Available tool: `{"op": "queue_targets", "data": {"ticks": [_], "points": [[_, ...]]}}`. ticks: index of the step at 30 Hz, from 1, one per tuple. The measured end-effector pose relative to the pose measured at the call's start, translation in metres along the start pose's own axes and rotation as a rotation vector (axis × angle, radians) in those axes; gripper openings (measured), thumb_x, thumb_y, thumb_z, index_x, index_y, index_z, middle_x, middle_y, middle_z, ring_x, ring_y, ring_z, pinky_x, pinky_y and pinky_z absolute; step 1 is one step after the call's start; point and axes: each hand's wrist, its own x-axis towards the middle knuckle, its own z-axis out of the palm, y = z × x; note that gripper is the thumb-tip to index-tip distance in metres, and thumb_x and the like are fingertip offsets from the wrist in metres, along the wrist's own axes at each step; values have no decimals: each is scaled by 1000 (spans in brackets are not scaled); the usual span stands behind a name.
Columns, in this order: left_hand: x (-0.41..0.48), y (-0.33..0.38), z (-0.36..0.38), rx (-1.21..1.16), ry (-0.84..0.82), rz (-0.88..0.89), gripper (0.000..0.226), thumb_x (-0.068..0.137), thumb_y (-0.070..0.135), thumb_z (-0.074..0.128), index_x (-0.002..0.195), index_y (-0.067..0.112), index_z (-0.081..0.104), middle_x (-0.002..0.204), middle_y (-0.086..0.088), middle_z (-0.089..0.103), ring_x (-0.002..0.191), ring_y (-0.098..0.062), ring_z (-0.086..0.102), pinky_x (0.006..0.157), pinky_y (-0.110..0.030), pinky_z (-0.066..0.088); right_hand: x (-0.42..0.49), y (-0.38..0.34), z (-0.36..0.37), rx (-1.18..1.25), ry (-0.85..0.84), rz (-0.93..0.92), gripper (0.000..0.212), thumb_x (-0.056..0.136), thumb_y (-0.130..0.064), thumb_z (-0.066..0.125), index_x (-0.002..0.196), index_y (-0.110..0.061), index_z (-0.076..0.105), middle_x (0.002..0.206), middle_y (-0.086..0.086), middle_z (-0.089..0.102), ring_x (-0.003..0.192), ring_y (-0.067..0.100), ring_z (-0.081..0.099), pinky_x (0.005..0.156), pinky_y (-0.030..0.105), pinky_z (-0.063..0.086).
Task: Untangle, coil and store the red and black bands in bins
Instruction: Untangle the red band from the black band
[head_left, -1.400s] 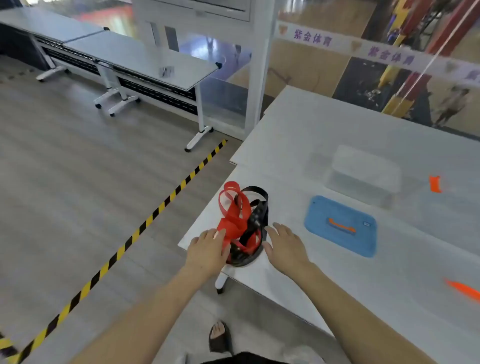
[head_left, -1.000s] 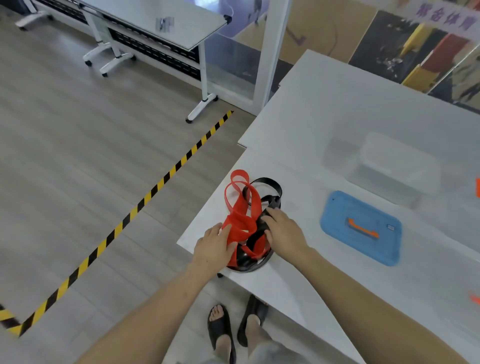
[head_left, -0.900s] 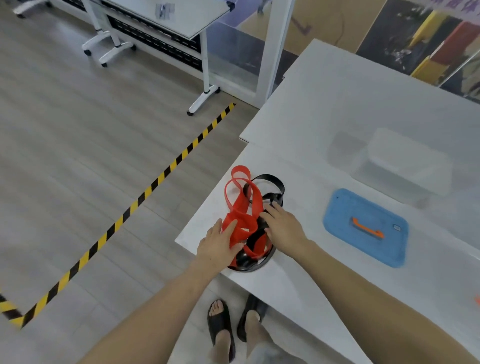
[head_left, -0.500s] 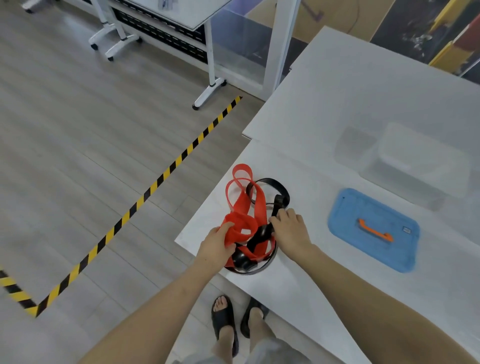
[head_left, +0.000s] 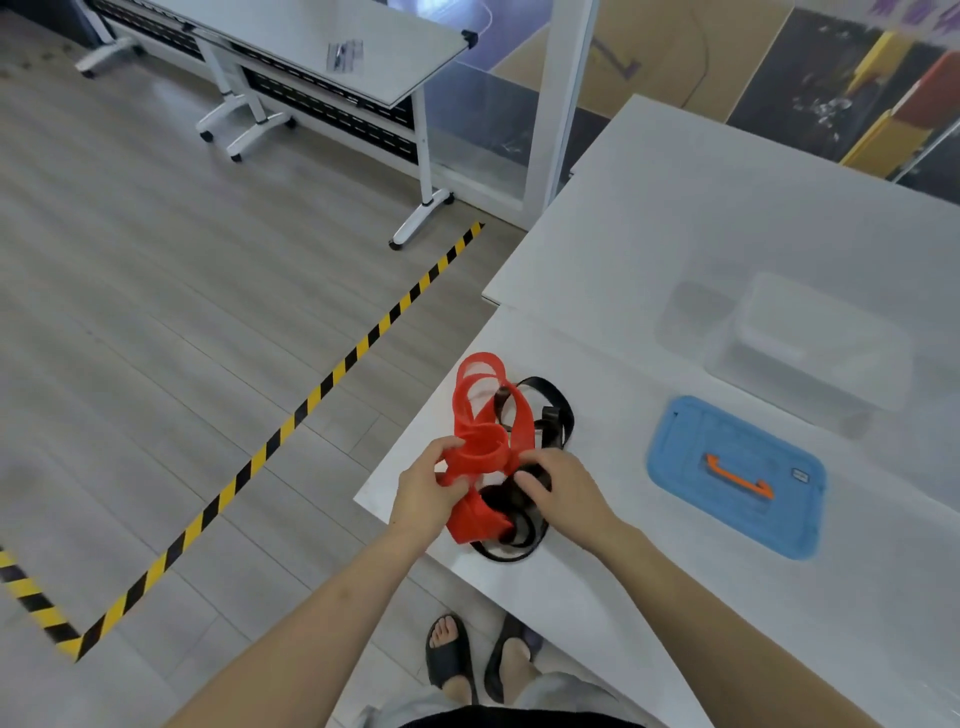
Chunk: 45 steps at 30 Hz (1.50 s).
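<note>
The tangle sits at the near left corner of the table (head_left: 597, 613), close to the left edge. My left grip (head_left: 423, 491) is curled round the red band (head_left: 491, 415). The thumb is on top and the fingers wrap under a wide red loop, lifting that part just off the table. My right grip (head_left: 566, 491) comes in from the other side. Its thumb and forefinger are bent in and pinch the black band (head_left: 558, 415) right where it crosses the red one. The rest of those fingers are tucked behind the knot, and I cannot tell what they touch.

The two bands are wound through each other. Red loops stand up on the side away from me, with the black band looping out just beside them toward the middle of the table. Under my grips a black coil lies flat on the table by the near edge, with a red fold pressed against it.

Further in from the corner lies a blue lid (head_left: 685, 441), flat, with its orange handle (head_left: 737, 478) facing up. Just beyond the lid, toward the far edge, stands a clear bin (head_left: 810, 353), well apart from the bands.
</note>
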Motion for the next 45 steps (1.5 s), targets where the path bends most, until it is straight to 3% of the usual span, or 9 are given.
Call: {"op": "queue_targets", "data": {"ticks": [8,12,15,22,25,31,34,39,45], "points": [[-5,25,-21,62,-130,123,43,95,18,68,123,50,57,114,26,66,100,-5,66,77,-22,62,10,-28,-15,67,-47,-24,56,101,-31,57,154,-40,40,152,-6,49,138,13,45,117,34,38],[-4,39,-24,91,-157,173,55,91,15,64,129,53,54,114,11,71,90,-16,69,75,-36,64,19,-36,-26,27,-36,-35,21,102,-20,56,120,-26,66,118,-7,63,111,14,58,100,34,49],[-1,40,-25,38,-127,141,59,90,16,71,135,48,50,127,17,63,102,4,64,72,-11,56,14,-34,-32,70,9,10,12,103,-26,56,99,-19,65,99,-4,66,92,14,61,85,36,52],[6,3,-20,104,-12,-63,78,87,25,77,152,33,35,145,6,48,125,-19,57,88,-30,60,4,-51,-57,372,243,188,8,104,-28,59,106,-27,67,105,-10,71,99,6,66,80,17,46],[9,1,-19,135,-54,-172,76,93,25,73,155,31,29,150,1,47,127,-24,57,73,-18,54,4,-66,-77,480,320,181,4,103,-27,62,102,-26,66,104,-8,73,100,8,69,76,13,50],[13,18,-27,182,-213,-127,64,95,36,68,152,30,40,150,1,53,125,-19,59,100,-32,55,-1,-94,-117,604,394,44,15,100,-12,64,106,-24,70,104,-6,76,100,17,71,88,23,56],[19,51,-33,80,-179,15,73,95,35,69,158,32,31,161,5,38,109,-5,61,87,-14,49,-3,-104,-134,618,400,0,21,98,-3,62,102,-22,71,101,0,77,97,20,72,89,28,58],[37,120,-22,33,-399,272,94,93,42,71,161,43,6,169,20,11,152,0,13,123,-30,17,-4,-123,-157,638,435,-53,28,96,5,57,99,-21,68,96,-1,75,86,8,68,81,18,55],[42,170,-1,-182,-272,257,34,106,16,51,136,30,58,117,15,71,107,-3,66,94,-19,50,-6,-124,-169,718,467,-53,26,97,6,56,107,-17,61,94,6,76,86,14,70,82,23,56]]}}
